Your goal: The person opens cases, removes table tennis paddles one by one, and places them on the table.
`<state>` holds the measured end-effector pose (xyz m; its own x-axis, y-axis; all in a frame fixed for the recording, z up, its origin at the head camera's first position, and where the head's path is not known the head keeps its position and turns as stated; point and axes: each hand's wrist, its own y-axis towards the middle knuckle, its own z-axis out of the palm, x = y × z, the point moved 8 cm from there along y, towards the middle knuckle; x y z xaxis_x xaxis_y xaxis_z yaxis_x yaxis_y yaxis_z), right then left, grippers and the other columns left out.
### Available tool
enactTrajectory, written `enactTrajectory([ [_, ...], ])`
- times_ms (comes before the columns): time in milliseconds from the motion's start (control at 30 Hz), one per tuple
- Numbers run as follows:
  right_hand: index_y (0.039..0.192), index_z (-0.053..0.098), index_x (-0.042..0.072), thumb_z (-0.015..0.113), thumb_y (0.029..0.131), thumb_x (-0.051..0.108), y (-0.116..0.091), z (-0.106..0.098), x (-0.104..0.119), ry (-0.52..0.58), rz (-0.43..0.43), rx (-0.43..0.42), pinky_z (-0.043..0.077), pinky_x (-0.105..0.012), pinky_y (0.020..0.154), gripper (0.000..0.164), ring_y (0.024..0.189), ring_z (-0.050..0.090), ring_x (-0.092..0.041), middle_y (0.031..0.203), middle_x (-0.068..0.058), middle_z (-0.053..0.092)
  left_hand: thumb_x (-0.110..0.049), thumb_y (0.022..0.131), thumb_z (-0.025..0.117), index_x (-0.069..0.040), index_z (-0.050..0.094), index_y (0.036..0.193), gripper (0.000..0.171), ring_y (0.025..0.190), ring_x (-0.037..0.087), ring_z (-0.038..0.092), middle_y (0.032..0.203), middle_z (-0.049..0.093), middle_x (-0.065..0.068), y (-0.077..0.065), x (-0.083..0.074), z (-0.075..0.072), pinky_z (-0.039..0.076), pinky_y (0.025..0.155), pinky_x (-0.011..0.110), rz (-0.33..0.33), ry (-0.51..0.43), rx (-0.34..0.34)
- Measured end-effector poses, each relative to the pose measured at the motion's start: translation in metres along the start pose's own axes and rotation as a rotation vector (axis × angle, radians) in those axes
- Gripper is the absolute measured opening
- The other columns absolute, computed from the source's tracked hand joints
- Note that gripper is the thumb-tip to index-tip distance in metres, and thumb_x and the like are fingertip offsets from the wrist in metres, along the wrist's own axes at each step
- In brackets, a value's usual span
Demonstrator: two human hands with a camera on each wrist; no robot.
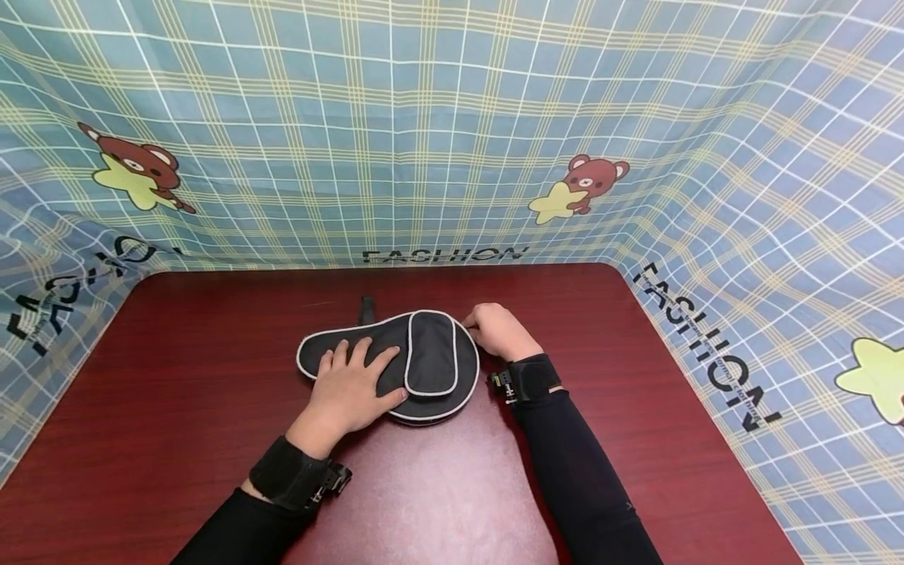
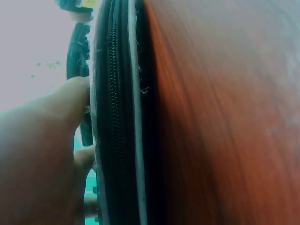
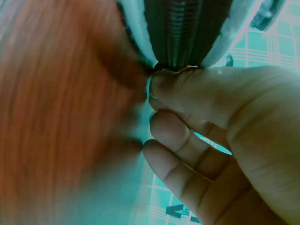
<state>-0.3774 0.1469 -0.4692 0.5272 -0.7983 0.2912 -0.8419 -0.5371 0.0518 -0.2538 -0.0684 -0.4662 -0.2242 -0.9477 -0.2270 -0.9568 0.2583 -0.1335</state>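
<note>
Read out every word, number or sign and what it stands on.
"FASHION": plaid cloth, back, letters sliced.
"FASHION": cloth, right side; tiny print across it too small to read.
Cloth, left side: large letters broken by folds, only partly legible.
Right wrist view: partial letters, cloth.
Black case: no readable text.

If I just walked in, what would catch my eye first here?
Probably the black, white-edged case on the dark red table, with the left hand spread across it and the right hand pinching at its zip by the round end. Behind the table, cartoon bears with yellow stars brighten the blue checked cloth.
</note>
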Motion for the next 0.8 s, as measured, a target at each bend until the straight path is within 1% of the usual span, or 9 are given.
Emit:
enactTrajectory([
  [200, 0.094, 0.085, 0.023, 0.070, 0.095, 0.009, 0.000, 0.000, -0.002, 0.003, 0.009, 0.002, 0.058, -0.036, 0.086, 0.020, 0.087, 0.072, -0.016, 0.091, 0.005, 0.079, -0.064, 0.096, 0.058, -0.028, 0.038, 0.160, 0.076, 0.151, 0.057, 0.023, 0.165, 0.028, 0.022, 0.000, -0.002, 0.000, 0.019, 0.119, 0.072, -0.025, 0.000, -0.006],
  [333, 0.094, 0.085, 0.021, 0.069, 0.094, 0.006, -0.001, -0.001, -0.002, 0.014, 0.007, -0.017, 0.058, -0.037, 0.086, 0.022, 0.088, 0.072, -0.017, 0.091, 0.003, 0.079, -0.064, 0.095, 0.058, -0.028, 0.039, 0.160, 0.077, 0.150, 0.057, 0.024, 0.163, 0.029, 0.023, -0.001, -0.003, -0.001, 0.020, 0.118, 0.072, -0.040, 0.005, -0.033],
  [433, 0.095, 0.085, 0.021, 0.069, 0.094, 0.007, -0.002, -0.001, -0.001, 0.016, 0.003, -0.011, 0.058, -0.037, 0.084, 0.022, 0.087, 0.072, -0.017, 0.091, 0.003, 0.079, -0.065, 0.095, 0.059, -0.027, 0.039, 0.160, 0.077, 0.149, 0.057, 0.025, 0.163, 0.030, 0.024, -0.002, -0.004, -0.001, 0.022, 0.117, 0.072, -0.052, 0.019, -0.042],
  [567, 0.091, 0.085, 0.023, 0.070, 0.094, 0.010, -0.004, -0.001, -0.002, 0.004, 0.011, 0.001, 0.056, -0.035, 0.079, 0.019, 0.079, 0.068, -0.013, 0.086, 0.005, 0.077, -0.066, 0.095, 0.058, -0.027, 0.039, 0.160, 0.078, 0.148, 0.058, 0.026, 0.162, 0.030, 0.024, -0.004, -0.008, 0.000, 0.023, 0.117, 0.072, -0.055, 0.021, -0.035],
  [667, 0.091, 0.085, 0.024, 0.072, 0.093, 0.011, -0.007, -0.002, -0.004, 0.003, 0.015, -0.012, 0.056, -0.034, 0.079, 0.018, 0.079, 0.067, -0.012, 0.086, 0.006, 0.077, -0.066, 0.095, 0.058, -0.027, 0.040, 0.160, 0.078, 0.148, 0.058, 0.027, 0.162, 0.031, 0.024, -0.004, -0.012, 0.001, 0.023, 0.116, 0.072, -0.061, 0.016, -0.043],
  [800, 0.092, 0.085, 0.023, 0.073, 0.092, 0.009, -0.009, -0.003, -0.005, 0.013, 0.013, -0.023, 0.057, -0.035, 0.081, 0.018, 0.082, 0.070, -0.013, 0.089, 0.005, 0.079, -0.066, 0.095, 0.058, -0.027, 0.040, 0.159, 0.077, 0.148, 0.057, 0.027, 0.162, 0.031, 0.023, -0.004, -0.014, 0.001, 0.023, 0.116, 0.073, -0.073, 0.016, -0.052],
])
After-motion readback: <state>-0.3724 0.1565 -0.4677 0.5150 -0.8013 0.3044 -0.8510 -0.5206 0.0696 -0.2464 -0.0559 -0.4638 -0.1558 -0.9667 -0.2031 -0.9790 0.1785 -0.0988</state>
